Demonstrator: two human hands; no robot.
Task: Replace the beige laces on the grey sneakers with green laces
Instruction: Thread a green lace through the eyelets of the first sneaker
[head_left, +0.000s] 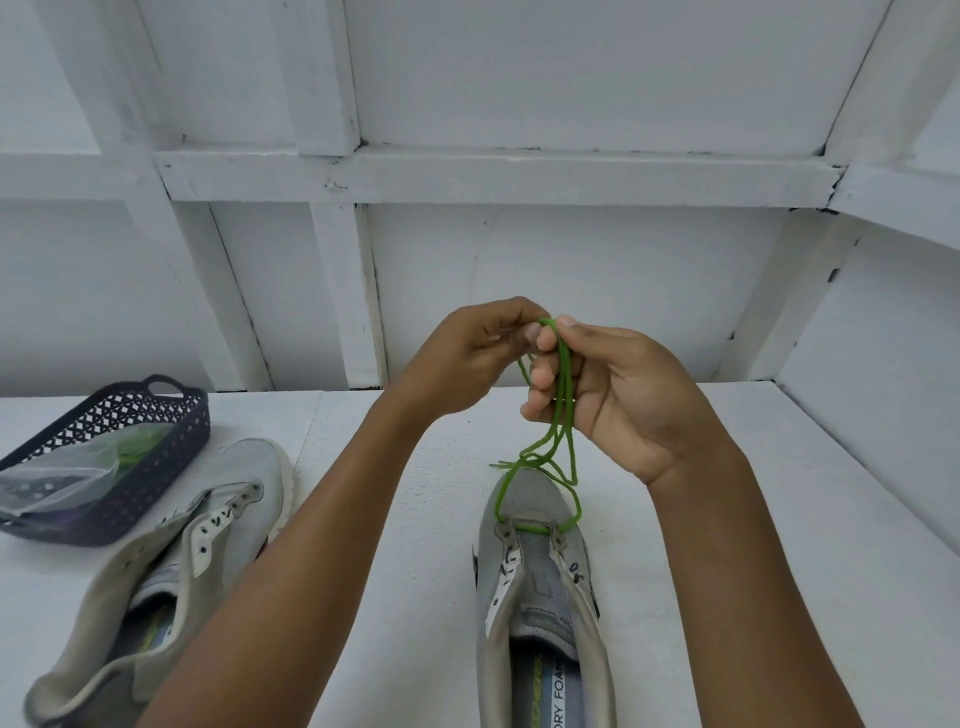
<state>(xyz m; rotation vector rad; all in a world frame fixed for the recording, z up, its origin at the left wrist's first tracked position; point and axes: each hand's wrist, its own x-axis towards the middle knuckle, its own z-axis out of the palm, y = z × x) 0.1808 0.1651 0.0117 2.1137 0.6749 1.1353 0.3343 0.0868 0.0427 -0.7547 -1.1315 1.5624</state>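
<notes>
Above the desk (405, 519), both grips are closed on the green lace (503, 496): the left hand (467, 358) pinches its top loop, the right hand (613, 400) curls round the hanging strands. The lace threads the front eyelets of the grey sneaker (530, 496) below. The other sneaker (228, 499) lies left, beside a dark basket (156, 483) perhaps holding bagged laces

Laced sneaker (540, 597) heel off-frame, btm

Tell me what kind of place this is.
Probably a plain indoor work booth, not a home or shop: white-painted board walls with bare framing, a white tabletop, and laid out on it a grey sneaker with a green lace started, its unlaced mate and a dark basket.
</notes>
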